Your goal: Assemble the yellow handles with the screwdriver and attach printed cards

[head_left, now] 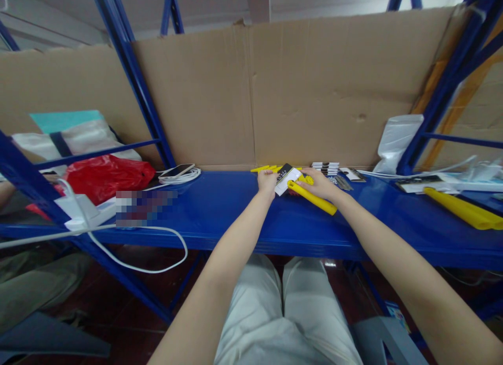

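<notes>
My left hand (268, 181) is closed on the edge of a small black-and-white printed card (286, 180), held tilted just above the blue shelf top. My right hand (321, 183) is wrapped round a long yellow tube-shaped piece (316, 200) that slants down to the right and has a hole near its upper end. The card and the yellow piece meet or overlap between the hands; I cannot tell whether they are joined. Behind the hands lie several slim yellow pieces (267, 169). Just right of my right hand are a stack of black-and-white packets (325, 168) and small flat packs (341, 183).
A phone (177, 170) lies on coiled white cable at the left. Further left are a red plastic bag (106, 175) and a white power strip (84, 213) with a cable hanging over the edge. On the right lie yellow tubes (467, 210). Cardboard (314, 92) walls the back.
</notes>
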`<state>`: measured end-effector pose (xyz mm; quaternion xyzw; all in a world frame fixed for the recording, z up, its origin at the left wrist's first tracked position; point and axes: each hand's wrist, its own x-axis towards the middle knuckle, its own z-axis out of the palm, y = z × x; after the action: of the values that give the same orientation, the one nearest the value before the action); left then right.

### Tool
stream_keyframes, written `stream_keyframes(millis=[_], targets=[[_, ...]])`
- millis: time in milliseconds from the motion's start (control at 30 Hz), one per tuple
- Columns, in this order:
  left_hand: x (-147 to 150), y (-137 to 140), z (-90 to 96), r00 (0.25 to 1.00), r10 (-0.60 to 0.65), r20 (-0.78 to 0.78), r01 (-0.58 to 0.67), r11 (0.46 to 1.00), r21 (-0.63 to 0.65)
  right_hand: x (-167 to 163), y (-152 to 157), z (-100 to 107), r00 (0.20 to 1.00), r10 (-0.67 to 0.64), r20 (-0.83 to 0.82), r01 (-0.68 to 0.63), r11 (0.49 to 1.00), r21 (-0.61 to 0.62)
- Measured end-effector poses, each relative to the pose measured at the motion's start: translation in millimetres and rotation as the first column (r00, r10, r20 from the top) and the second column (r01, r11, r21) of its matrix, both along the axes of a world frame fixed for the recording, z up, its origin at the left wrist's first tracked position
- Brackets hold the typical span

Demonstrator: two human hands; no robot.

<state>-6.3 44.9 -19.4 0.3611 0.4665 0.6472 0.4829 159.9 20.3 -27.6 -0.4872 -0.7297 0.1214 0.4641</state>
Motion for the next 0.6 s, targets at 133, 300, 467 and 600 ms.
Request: stream_keyframes(millis=[133,300,467,600], targets=[[-1.5,0.6,2.7,0.992,0.069,0.102,-0.071,0.997,0.016,-0.3,-3.9,1.5,0.980,-0.013,0.200,-0.010,0.993,0.116],[-1.0,-1.8,5.1,0.986,0.063,0.155,-0.066,0.998,0.016,-7.2,-10.4,3.0,0.939,0.000,0.344,-0.032,0.996,0.088],[-1.8,0.4,3.8,0.987,0.032,0.156,-0.035,0.999,0.017,-20.0,-20.8,4.9,0.870,-0.004,0.493,-0.047,0.995,0.091],[-2.6,2.0,2.2,0.991,0.054,0.124,-0.057,0.998,0.026,-31.1,-37.4,13.8,0.719,-0.052,0.693,-0.004,0.997,0.078]])
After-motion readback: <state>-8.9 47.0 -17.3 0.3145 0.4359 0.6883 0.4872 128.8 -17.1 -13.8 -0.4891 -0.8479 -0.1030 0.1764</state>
